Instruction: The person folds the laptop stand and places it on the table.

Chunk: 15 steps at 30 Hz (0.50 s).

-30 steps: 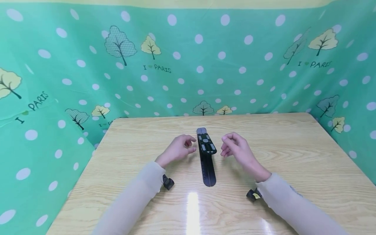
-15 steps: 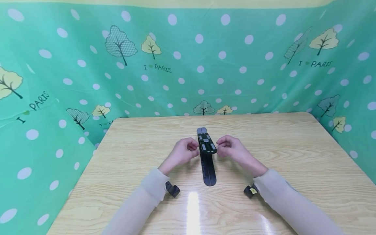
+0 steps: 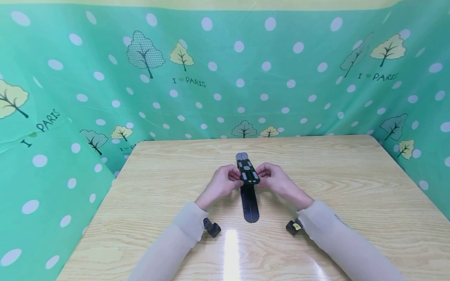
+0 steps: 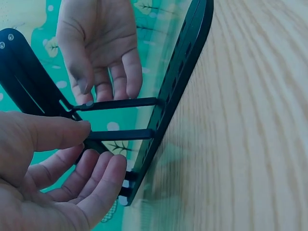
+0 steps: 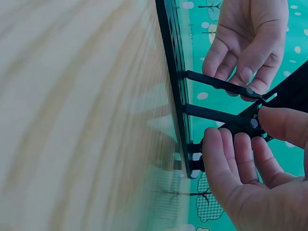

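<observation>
A black folding laptop stand (image 3: 250,203) stands on the wooden table, unfolded, its upper plate (image 3: 247,168) tilted above the long base and bearing grey pads. My left hand (image 3: 224,180) holds that plate's left edge, thumb toward me and fingers curled beyond. Opposite it, my right hand (image 3: 275,180) is at the right edge with thumb and fingers bent around it. In the left wrist view, two thin struts (image 4: 122,135) join base and upper plate, and the left thumb lies at their hinge. The right wrist view shows the right thumb (image 5: 284,126) at the hinge likewise.
The light wooden table (image 3: 168,164) reaches back to a green dotted curtain (image 3: 225,97) printed with trees, which also hangs along both sides. Small black cameras (image 3: 212,227) hang beneath the sleeves. A bright light reflection (image 3: 231,253) lies on the table's front part.
Both hands have moved inward from either side of the laptop stand and now grip its upper plate's edges. The stand has not visibly moved.
</observation>
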Available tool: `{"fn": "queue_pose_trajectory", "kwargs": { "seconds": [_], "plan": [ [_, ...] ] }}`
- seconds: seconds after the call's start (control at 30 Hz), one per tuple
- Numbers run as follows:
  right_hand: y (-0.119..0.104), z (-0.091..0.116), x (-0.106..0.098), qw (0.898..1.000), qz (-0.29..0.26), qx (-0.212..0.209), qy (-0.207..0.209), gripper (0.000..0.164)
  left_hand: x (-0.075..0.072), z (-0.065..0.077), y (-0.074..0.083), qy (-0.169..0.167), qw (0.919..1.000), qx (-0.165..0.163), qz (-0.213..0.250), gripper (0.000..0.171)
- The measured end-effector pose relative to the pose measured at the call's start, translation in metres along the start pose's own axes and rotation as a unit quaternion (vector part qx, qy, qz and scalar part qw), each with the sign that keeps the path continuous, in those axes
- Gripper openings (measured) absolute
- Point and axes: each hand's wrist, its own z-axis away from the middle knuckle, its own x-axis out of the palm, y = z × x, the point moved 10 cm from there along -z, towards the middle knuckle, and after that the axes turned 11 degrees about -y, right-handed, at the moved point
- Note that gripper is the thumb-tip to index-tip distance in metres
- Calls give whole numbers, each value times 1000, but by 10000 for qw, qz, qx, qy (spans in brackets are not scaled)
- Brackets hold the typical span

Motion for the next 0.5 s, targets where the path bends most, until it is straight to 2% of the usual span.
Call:
{"fn": "queue_pose_trajectory", "kwargs": {
  "seconds": [0.13,0.5],
  "plan": [
    [-1,-1,1,9999,100,63,47,32,1,0,-1,54,9999,-84,30,15],
    [-1,-4,4,9994,152,297,84,29,1,2,1,217,9997,-27,117,10]
  ]
}}
